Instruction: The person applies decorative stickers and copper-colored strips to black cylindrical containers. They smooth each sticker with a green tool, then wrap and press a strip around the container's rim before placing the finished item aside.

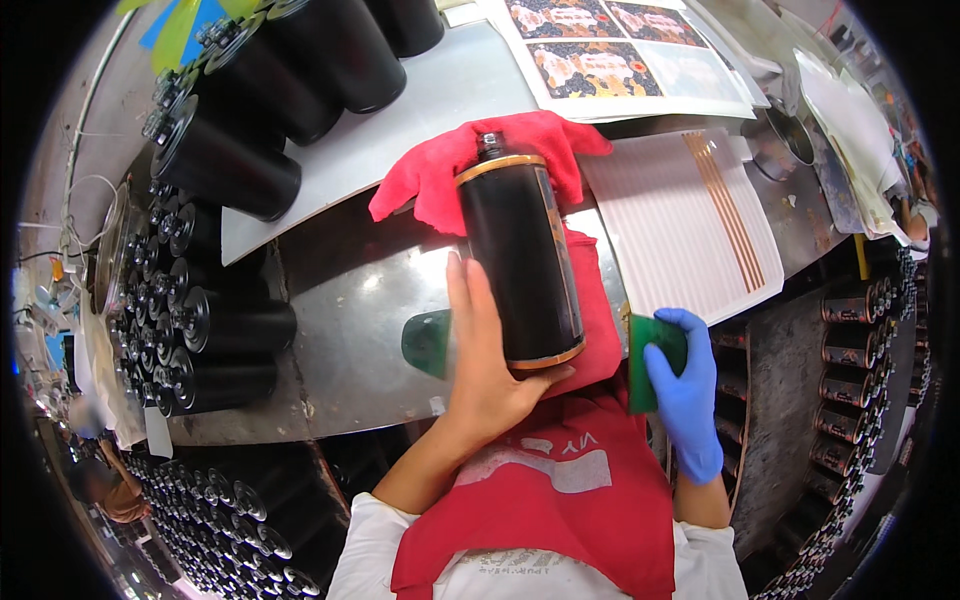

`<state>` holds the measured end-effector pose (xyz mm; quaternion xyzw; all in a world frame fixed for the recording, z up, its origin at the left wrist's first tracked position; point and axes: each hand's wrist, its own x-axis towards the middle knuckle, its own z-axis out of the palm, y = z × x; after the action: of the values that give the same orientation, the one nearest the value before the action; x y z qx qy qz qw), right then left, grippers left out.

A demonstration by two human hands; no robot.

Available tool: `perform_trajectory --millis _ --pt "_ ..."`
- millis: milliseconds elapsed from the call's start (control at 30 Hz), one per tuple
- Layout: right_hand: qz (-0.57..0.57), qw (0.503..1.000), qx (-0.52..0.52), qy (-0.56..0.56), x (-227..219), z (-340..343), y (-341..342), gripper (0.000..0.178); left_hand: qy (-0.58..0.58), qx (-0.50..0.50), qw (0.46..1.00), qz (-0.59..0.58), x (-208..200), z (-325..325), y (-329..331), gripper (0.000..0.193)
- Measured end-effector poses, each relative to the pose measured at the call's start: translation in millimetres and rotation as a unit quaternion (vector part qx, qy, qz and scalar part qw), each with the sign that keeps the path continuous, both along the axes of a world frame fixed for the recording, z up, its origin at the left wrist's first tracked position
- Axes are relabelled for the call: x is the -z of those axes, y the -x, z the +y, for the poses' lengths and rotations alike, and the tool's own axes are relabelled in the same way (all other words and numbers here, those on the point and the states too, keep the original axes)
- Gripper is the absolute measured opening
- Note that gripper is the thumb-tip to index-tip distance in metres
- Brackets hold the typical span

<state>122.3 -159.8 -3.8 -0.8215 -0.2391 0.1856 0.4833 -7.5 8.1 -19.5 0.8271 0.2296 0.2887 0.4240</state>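
A black glass-like bottle (512, 265) with gold bands at both ends lies tilted in front of me, its neck pointing away. A patterned strip runs down its right side. My bare left hand (482, 360) grips its near left side, thumb by the base. Beneath the far end is a bunched red cloth (430, 185), and more red cloth shows along the right side. My right hand (685, 380), in a blue glove, holds a flat green scraper (640, 372) to the right of the bottle. Another green scraper (427, 343) rests on the metal table left of my left hand.
At right lies a white sheet (670, 220) with gold strips. Printed patterned sheets (610, 60) are at the back. Several black bottles stand on a pale board (430, 100) at the far left, with more on the left (235, 320). Rows of decorated bottles (850, 350) fill the right side.
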Motion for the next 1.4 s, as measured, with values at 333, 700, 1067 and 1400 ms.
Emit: perform_trajectory --millis 333,700,1067,1400 --pt "0.208 0.967 -0.118 -0.086 6 22 12 0.033 -0.131 0.056 0.99 -0.012 15 14 0 0.09" --pt "0.168 0.981 -0.023 -0.097 19 17 -6 0.032 -0.094 0.025 0.99 0.103 4 17 19 0.109" --pt "0.221 0.97 -0.051 -0.085 21 26 3 0.029 0.194 0.067 0.979 0.013 32 10 16 0.106" --pt "0.101 0.974 -0.152 -0.131 -13 33 17 0.032 -0.238 0.045 0.966 0.089 -4 5 -6 0.11"
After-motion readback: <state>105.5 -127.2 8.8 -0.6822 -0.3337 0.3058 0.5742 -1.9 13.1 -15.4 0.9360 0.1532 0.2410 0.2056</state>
